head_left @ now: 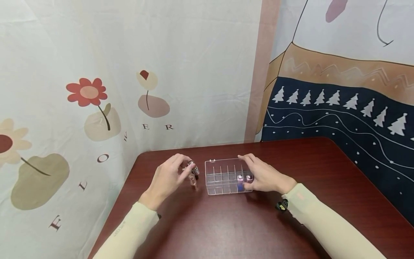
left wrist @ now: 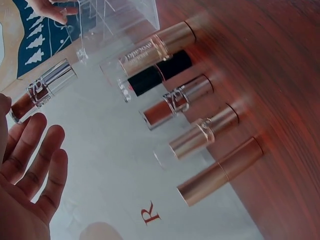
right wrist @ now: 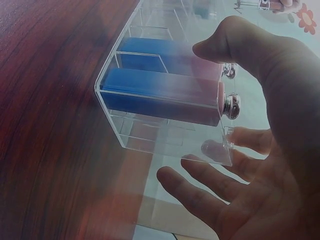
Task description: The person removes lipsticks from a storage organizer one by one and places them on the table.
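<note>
Glossy reddish-brown table, white flower-print curtain, navy tree-patterned cloth

The wall cloth spells "FLOWER"; one gold tube reads "avocado" along its side.

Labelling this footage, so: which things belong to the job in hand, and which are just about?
Job:
left hand, pinching a tube
right hand
clear box
blue-pink bottles in it
standing tubes

Just about:
flower cloth
tree cloth
</note>
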Demonstrator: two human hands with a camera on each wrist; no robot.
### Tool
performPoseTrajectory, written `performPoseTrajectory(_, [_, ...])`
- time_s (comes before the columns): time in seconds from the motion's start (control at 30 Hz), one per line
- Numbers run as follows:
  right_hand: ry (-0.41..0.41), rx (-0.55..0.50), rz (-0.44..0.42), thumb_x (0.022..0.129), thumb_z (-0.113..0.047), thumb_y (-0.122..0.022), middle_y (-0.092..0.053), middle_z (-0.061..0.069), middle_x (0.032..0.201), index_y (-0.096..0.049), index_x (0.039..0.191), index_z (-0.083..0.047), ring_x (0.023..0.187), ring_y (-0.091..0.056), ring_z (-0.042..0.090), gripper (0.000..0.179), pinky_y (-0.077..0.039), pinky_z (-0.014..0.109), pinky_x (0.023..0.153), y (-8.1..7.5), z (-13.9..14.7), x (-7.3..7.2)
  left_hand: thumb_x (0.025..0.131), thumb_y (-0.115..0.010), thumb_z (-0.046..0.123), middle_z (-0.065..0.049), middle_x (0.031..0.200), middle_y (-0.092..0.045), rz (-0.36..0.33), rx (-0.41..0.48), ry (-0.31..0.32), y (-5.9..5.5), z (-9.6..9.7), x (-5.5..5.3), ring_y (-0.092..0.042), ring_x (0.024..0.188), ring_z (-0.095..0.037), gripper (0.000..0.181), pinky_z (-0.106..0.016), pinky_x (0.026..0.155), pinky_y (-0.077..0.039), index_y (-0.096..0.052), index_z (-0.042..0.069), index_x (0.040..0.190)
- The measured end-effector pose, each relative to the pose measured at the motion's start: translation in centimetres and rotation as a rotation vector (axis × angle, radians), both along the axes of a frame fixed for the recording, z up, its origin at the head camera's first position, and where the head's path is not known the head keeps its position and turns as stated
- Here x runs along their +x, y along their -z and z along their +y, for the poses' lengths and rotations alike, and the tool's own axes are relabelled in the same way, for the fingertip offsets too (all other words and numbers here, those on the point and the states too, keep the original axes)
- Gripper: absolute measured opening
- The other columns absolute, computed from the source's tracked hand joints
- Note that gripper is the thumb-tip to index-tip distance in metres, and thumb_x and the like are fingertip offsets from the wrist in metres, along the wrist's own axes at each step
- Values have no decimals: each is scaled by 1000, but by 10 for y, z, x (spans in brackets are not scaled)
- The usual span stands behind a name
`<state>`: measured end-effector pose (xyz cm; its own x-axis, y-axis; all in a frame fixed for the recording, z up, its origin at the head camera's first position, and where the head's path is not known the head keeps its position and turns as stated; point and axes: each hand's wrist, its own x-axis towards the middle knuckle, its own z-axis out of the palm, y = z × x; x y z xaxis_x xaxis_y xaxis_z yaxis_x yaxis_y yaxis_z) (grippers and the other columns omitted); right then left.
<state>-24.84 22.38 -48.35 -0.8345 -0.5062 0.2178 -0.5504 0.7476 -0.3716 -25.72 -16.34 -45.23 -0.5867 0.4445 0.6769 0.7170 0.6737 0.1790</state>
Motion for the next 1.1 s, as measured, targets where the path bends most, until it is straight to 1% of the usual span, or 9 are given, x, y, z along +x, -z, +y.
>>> performPoseTrajectory(0.1, [0, -2, -8, 88, -29, -97, -59, 19, 161, -44, 173, -4, 137, -67, 33, 103, -63, 59, 117, 0, 0, 0, 104, -90, 18, 6, 99, -75, 13, -5, -17, 0, -5, 0, -69, 79, -13, 14, -30, 67, -58, -79, 17, 113])
performPoseTrajectory(0.2, [1, -4, -14, 88, -28, -97, -59, 20, 162, -44, 173, -4, 137, -67, 33, 103, -63, 59, 117, 0, 1, 0, 104, -90, 18, 6, 99, -75, 13, -3, -36, 0, -11, 0, -71, 78, -17, 14, -31, 67, -58, -79, 16, 114])
performPoseTrajectory(0.27, [2, -3, -13, 89, -28, -96, -59, 20, 162, -43, 174, -4, 138, -67, 34, 103, -63, 59, 117, 0, 1, 0, 104, -90, 19, 5, 98, -75, 11, -5, -51, -1, -15, 0, -71, 77, -17, 14, -32, 67, -60, -79, 16, 114])
performPoseTrajectory(0.5, [6, 4, -17, 89, -29, -96, -58, 19, 163, -43, 174, -4, 138, -66, 34, 104, -63, 60, 118, 0, -1, 0, 103, -91, 18, 6, 95, -74, 6, -3, -87, 1, -27, 0, -71, 77, -11, 16, -31, 65, -59, -79, 16, 113])
performPoseTrajectory(0.73, [9, 2, -1, 88, -27, -96, -59, 21, 161, -44, 173, -3, 138, -67, 36, 103, -62, 60, 118, 1, 0, 0, 104, -90, 19, 7, 94, -72, -3, -13, -114, 6, -36, -2, -61, 78, -7, 14, -29, 65, -55, -79, 18, 112])
performPoseTrajectory(0.8, [10, 3, 2, 88, -27, -96, -59, 20, 161, -44, 173, -3, 139, -68, 36, 103, -62, 60, 118, 1, 0, 0, 104, -90, 20, 7, 95, -73, -16, -19, -120, 8, -38, -1, -62, 79, -7, 14, -29, 65, -55, -79, 18, 112])
performPoseTrajectory(0.97, [9, 4, -3, 89, -28, -96, -58, 20, 162, -43, 174, -4, 140, -68, 36, 103, -62, 61, 118, 1, 0, 0, 105, -89, 20, 8, 97, -74, -70, -38, -126, 12, -40, 0, -69, 79, -12, 14, -29, 66, -58, -79, 19, 114])
performPoseTrajectory(1.03, [10, 3, -12, 89, -28, -96, -58, 20, 163, -42, 174, -4, 140, -67, 35, 103, -62, 61, 119, 1, 0, 0, 106, -88, 21, 8, 98, -75, -94, -51, -125, 13, -41, 1, -73, 80, -14, 13, -31, 67, -60, -79, 19, 115])
performPoseTrajectory(1.1, [8, 0, -20, 89, -28, -96, -58, 21, 163, -42, 174, -4, 141, -67, 37, 103, -61, 61, 119, 1, 0, 0, 107, -88, 22, 8, 100, -76, -112, -68, -129, 15, -41, 0, -73, 81, -13, 13, -32, 68, -61, -78, 19, 115])
